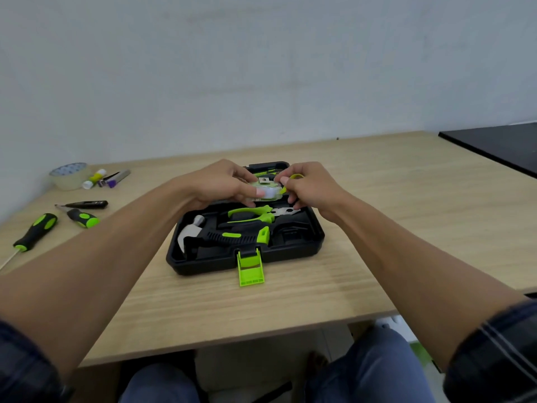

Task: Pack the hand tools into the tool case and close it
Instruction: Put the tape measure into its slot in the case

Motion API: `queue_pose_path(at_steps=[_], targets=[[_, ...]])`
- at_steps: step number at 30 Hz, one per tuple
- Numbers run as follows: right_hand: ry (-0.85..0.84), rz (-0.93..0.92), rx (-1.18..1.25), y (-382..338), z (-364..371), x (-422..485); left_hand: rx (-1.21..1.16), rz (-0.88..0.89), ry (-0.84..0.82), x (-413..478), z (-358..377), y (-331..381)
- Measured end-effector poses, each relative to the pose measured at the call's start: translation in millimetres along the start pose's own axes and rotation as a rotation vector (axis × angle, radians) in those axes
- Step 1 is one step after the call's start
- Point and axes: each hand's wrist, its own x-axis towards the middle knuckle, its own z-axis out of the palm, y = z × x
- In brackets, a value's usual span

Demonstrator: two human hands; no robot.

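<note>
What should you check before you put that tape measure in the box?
1. Grip: left hand and right hand both hold the tape measure: ok.
2. The case is open, its latch flipped down: ok.
3. The hammer and pliers lie in the case: ok.
4. A free slot for the tape measure: cannot tell, the hands hide that part.
5. All tools packed: not ok, screwdrivers lie on the table.
</note>
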Motion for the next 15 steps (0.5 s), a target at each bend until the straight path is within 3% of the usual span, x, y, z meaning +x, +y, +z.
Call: queue_pose_path(at_steps=[7,15], targets=[[0.111,0.056,0.121,-9.0,-9.1,-5.2,-0.092,-0.003,-0.082,1.3,6.7,3.3],[0.084,0.119,0.107,-8.2,-23.2,-15.3,0.027,0.041,-0.151,-6.8,20.4,12.9]])
